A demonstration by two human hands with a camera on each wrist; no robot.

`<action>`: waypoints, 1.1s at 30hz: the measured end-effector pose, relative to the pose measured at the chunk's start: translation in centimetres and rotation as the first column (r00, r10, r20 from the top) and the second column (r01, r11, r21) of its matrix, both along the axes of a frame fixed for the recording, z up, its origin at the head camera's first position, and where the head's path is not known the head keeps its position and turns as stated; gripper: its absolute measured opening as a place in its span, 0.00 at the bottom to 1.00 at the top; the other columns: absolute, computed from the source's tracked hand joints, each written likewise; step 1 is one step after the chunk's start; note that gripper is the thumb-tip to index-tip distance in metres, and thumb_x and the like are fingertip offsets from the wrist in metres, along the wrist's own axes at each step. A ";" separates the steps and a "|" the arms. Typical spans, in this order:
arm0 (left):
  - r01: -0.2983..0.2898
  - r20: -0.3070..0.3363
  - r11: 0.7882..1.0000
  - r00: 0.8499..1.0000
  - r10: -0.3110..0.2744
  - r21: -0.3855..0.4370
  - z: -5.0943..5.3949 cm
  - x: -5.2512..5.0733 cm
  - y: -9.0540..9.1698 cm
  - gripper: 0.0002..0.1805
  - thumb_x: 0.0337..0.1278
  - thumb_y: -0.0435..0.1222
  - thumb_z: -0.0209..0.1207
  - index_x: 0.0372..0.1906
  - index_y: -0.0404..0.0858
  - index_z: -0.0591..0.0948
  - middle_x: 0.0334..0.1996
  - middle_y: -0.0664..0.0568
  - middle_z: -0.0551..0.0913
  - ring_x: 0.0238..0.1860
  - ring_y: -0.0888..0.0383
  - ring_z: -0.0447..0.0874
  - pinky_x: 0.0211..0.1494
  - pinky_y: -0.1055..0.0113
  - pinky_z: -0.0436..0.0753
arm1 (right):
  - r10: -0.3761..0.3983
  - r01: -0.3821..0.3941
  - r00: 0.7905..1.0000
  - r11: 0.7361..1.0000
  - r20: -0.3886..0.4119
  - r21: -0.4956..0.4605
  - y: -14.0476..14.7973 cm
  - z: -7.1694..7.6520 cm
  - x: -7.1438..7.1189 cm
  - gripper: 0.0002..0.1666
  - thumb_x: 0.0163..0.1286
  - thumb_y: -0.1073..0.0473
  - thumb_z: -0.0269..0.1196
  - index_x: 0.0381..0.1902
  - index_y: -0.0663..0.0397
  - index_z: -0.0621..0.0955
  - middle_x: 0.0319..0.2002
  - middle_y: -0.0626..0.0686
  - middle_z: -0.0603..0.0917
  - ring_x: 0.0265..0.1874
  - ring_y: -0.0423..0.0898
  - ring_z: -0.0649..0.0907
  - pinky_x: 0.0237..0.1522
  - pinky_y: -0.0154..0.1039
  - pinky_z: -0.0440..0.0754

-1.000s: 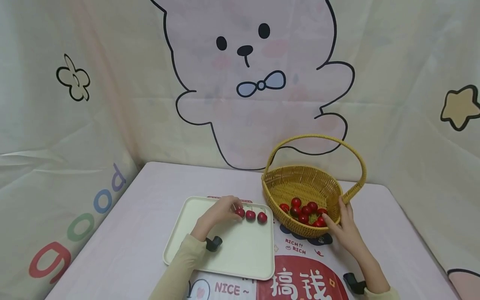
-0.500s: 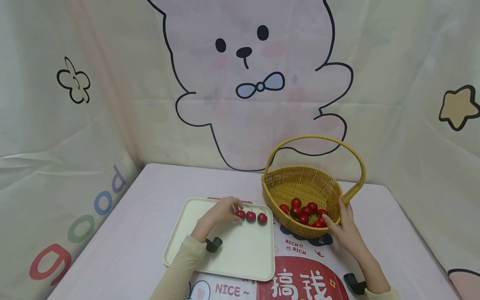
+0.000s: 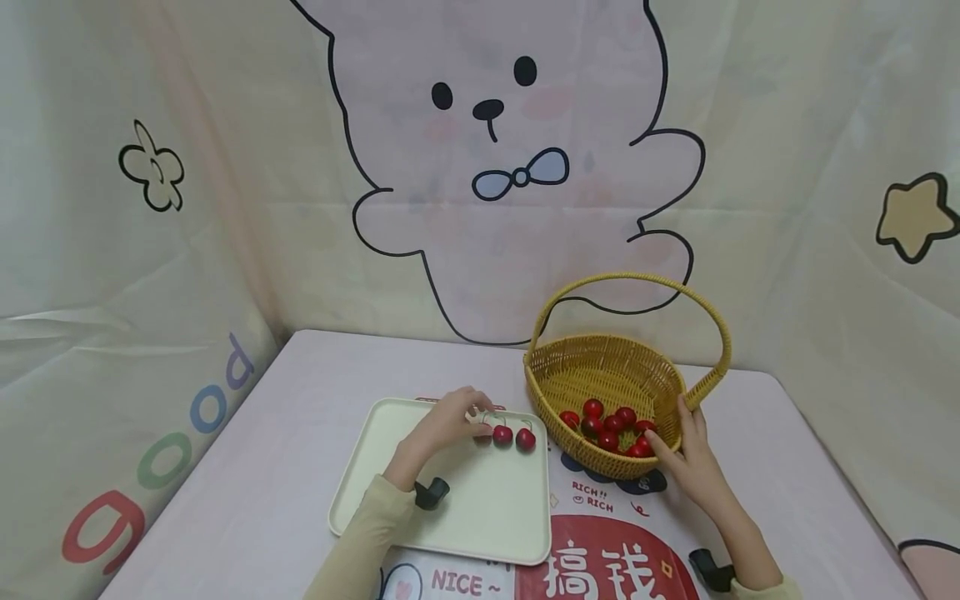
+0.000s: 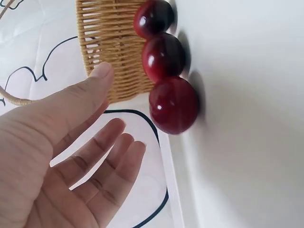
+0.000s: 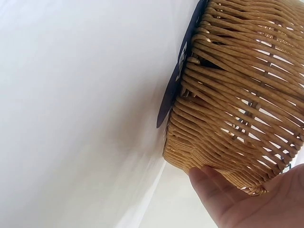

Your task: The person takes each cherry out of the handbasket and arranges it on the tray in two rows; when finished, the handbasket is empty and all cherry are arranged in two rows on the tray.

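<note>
The left hand [image 3: 446, 423] is over the cream tray [image 3: 480, 508], thumb and fingers apart, just beside three cherries [image 3: 502, 436] in a row near its far edge (their thin stems point up). The right hand [image 3: 696, 465] holds the rim of the wicker basket [image 3: 581, 367], fingers against its outside. More cherries [image 3: 608, 440] lie inside the basket, which stands on the counter [image 3: 330, 367] beside the tray.
</note>
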State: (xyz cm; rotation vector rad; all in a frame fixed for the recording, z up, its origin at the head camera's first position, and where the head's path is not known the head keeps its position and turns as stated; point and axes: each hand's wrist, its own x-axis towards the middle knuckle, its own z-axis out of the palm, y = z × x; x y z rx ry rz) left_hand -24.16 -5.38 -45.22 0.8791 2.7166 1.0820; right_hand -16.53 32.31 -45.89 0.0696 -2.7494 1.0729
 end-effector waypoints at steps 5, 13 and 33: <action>0.013 -0.052 0.999 0.999 -0.011 0.030 0.7 0.5 0.7 0.15 0.54 0.39 0.63 0.46 0.37 0.80 0.42 0.45 0.80 0.44 0.51 0.76 0.47 0.60 0.76 | -0.002 0.002 1.000 1.000 0.004 -0.001 0.0 0.0 -0.1 0.53 0.66 0.47 0.56 0.72 0.59 0.36 0.71 0.66 0.35 0.61 0.76 0.57 0.50 0.70 0.64; 0.049 -0.128 0.998 0.991 -0.043 0.040 1.3 1.0 2.6 0.13 0.56 0.39 0.61 0.45 0.39 0.81 0.42 0.50 0.80 0.45 0.52 0.77 0.51 0.63 0.77 | 0.000 0.000 1.000 1.000 -0.007 -0.011 -0.1 -0.2 0.1 0.53 0.67 0.47 0.56 0.72 0.59 0.36 0.71 0.66 0.35 0.61 0.77 0.57 0.51 0.70 0.64; 0.181 -0.161 0.983 0.970 -0.180 -0.008 3.1 -1.3 9.2 0.15 0.57 0.39 0.60 0.49 0.40 0.79 0.46 0.53 0.80 0.50 0.59 0.77 0.55 0.72 0.75 | 0.000 0.000 1.000 1.000 -0.016 -0.015 0.1 -0.4 -0.1 0.53 0.66 0.49 0.58 0.72 0.60 0.37 0.71 0.67 0.35 0.62 0.76 0.56 0.52 0.71 0.62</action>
